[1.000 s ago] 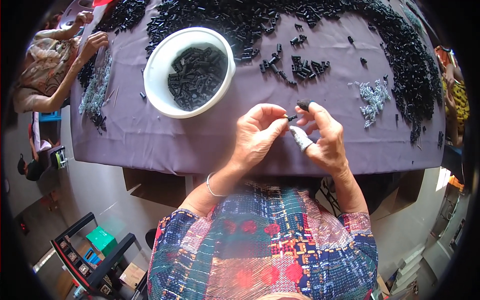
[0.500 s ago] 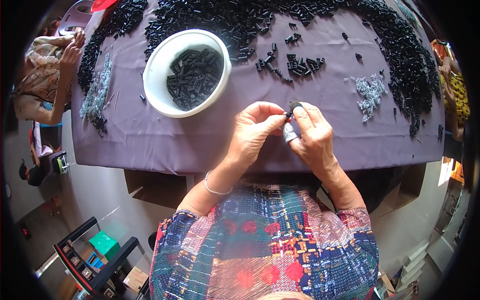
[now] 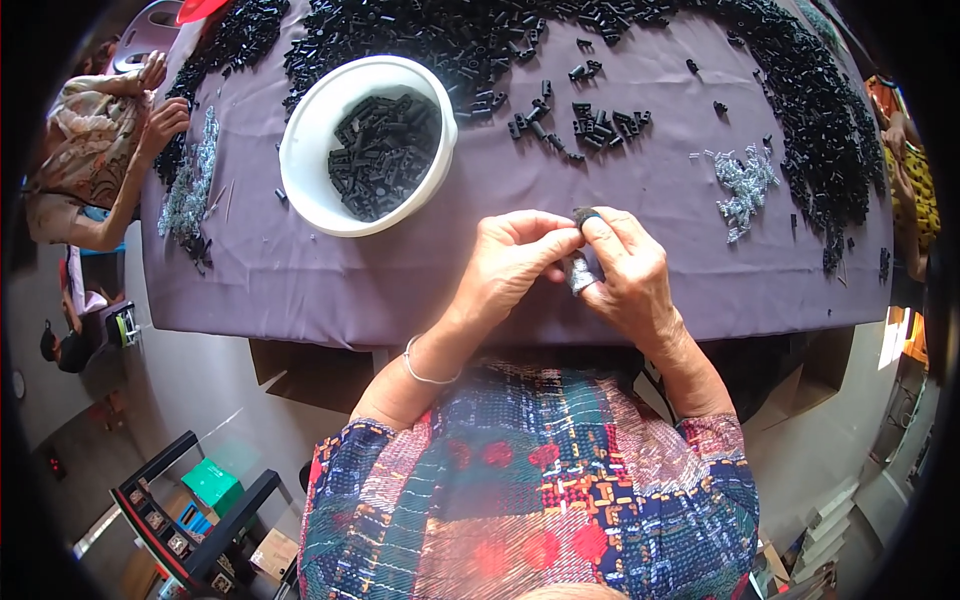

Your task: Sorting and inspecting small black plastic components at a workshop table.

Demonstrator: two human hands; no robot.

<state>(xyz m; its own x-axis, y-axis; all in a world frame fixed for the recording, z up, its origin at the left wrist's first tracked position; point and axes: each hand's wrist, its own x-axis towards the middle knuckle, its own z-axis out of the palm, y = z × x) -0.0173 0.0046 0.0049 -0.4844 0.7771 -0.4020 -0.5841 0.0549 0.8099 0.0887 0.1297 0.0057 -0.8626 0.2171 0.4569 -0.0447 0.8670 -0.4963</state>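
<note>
My left hand (image 3: 508,262) and my right hand (image 3: 632,268) meet above the near part of the table, right of the white bucket. Thumbs and fingertips of both are pinched together around a small black plastic part, now mostly hidden by the fingers. Silvery-grey tape (image 3: 578,273) wraps my right thumb, and a dark cover (image 3: 584,214) sits on the right index fingertip. Beyond the hands lies a small group of loose black plastic parts (image 3: 597,128). Small clear or silvery pieces (image 3: 742,190) are heaped to the right.
A white bucket (image 3: 301,172) holding black parts stands left of my hands. Large heaps of black parts (image 3: 410,30) cover the far side and right side (image 3: 815,130) of the purple tablecloth (image 3: 400,290). Another silvery heap (image 3: 190,190) lies left. People sit at both sides.
My hands stay almost in place, with the fingertips closed further over the black part. At the left, the other person's nearer hand has moved down toward the heap.
</note>
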